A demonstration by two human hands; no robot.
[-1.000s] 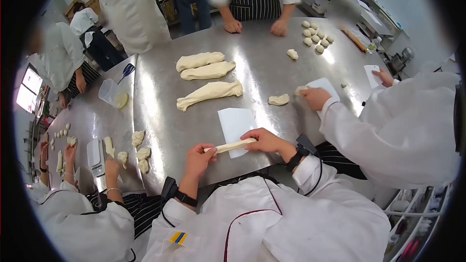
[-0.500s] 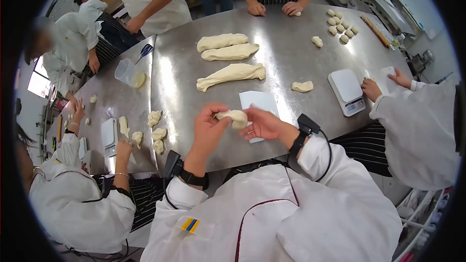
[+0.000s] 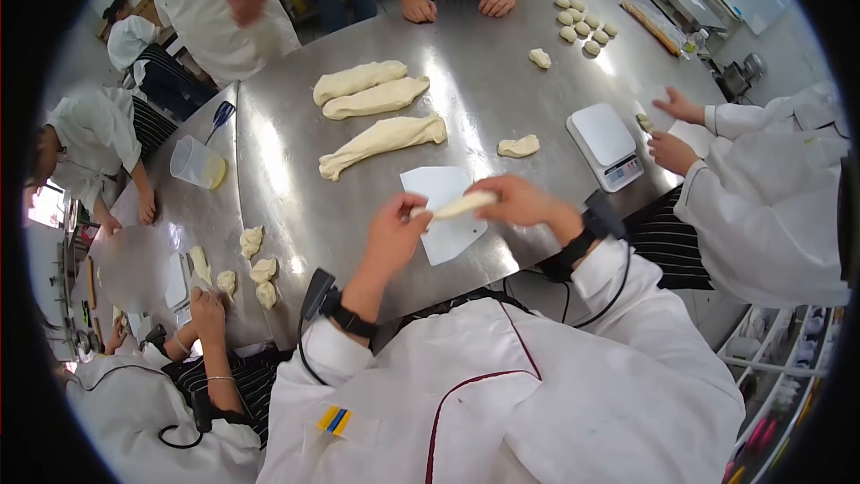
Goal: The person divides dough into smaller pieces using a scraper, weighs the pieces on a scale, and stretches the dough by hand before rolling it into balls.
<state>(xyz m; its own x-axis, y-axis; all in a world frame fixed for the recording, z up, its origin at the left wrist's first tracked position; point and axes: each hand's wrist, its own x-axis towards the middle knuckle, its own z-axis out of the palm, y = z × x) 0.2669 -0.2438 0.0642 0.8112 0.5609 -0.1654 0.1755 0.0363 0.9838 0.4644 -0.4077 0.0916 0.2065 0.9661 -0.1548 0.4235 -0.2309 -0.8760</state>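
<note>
A small elongated piece of dough [image 3: 459,205] is stretched between my two hands above the steel table. My left hand [image 3: 391,231] pinches its left end, and my right hand [image 3: 518,203] grips its right end. Below the dough lies a white rectangular scraper or sheet [image 3: 439,246], partly covered by my hands. Three long dough rolls rest beyond it; the nearest roll [image 3: 383,145] lies a little apart from the far pair [image 3: 360,82]. A short dough piece [image 3: 519,146] sits to the right of the sheet.
A white digital scale [image 3: 602,139] stands on the right near a co-worker's hands [image 3: 674,152]. Several round dough balls [image 3: 582,29] and a rolling pin [image 3: 651,29] lie at the far right. On the left are a plastic jug [image 3: 197,162] and several dough lumps [image 3: 263,270].
The dough between my hands went from a bunched, curled shape to a longer strip. My right hand has moved from open fingers beside it to gripping its end. The view has shifted.
</note>
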